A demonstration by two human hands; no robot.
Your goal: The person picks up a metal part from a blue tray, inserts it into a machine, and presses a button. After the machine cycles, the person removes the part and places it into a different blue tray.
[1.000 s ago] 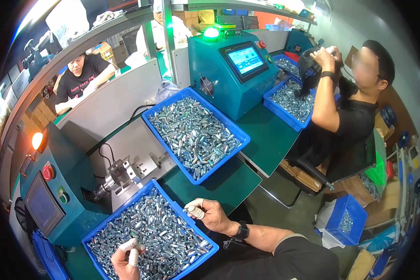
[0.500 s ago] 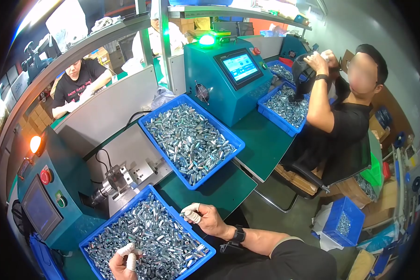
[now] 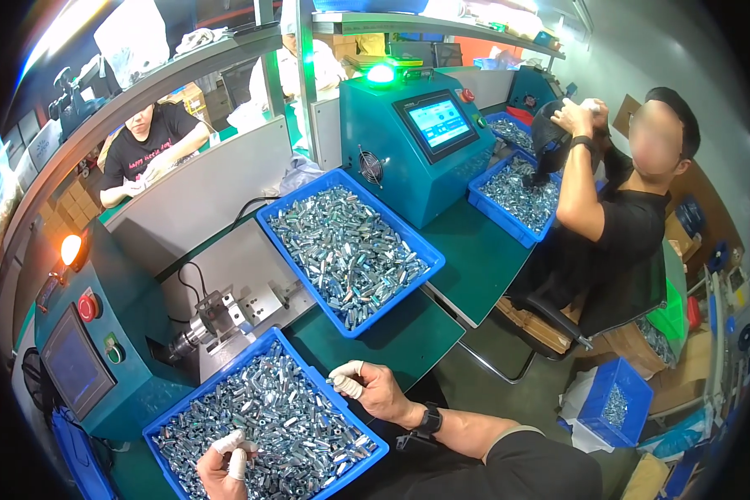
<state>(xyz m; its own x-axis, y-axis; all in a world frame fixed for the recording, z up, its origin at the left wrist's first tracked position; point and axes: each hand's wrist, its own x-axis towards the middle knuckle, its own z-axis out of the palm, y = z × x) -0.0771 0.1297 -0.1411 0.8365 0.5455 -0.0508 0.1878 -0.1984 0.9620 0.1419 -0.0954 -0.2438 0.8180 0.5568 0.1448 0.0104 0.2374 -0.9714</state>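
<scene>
In the near blue tray (image 3: pixel 373 457), several small shiny metal sleeve-like parts (image 3: pixel 267 417) lie heaped. My left hand (image 3: pixel 223 471) is low over the near left of this heap, its taped thumb and forefinger pinched together; whatever lies between the tips is too small to make out. My right hand (image 3: pixel 379 393), also with white wraps on its fingers, is held above the tray's right edge. Its fingers are curled closed, and I cannot make out what they hold. Beyond stands a second blue tray (image 3: pixel 435 265), full of similar metal parts.
A teal machine (image 3: pixel 100 350) with a glowing orange lamp and a metal chuck (image 3: pixel 193 337) stands left. Another teal machine (image 3: pixel 417 158) has a lit screen. At right, a seated co-worker (image 3: pixel 633 200) lifts a black container (image 3: pixel 552 137) over a blue tray (image 3: pixel 508 229). Another person (image 3: pixel 154 146) sits behind the partition.
The whole view has shifted slightly, so things sit a little farther right. Both my hands keep nearly the same pose. The co-worker's black container has tilted a little over the tray.
</scene>
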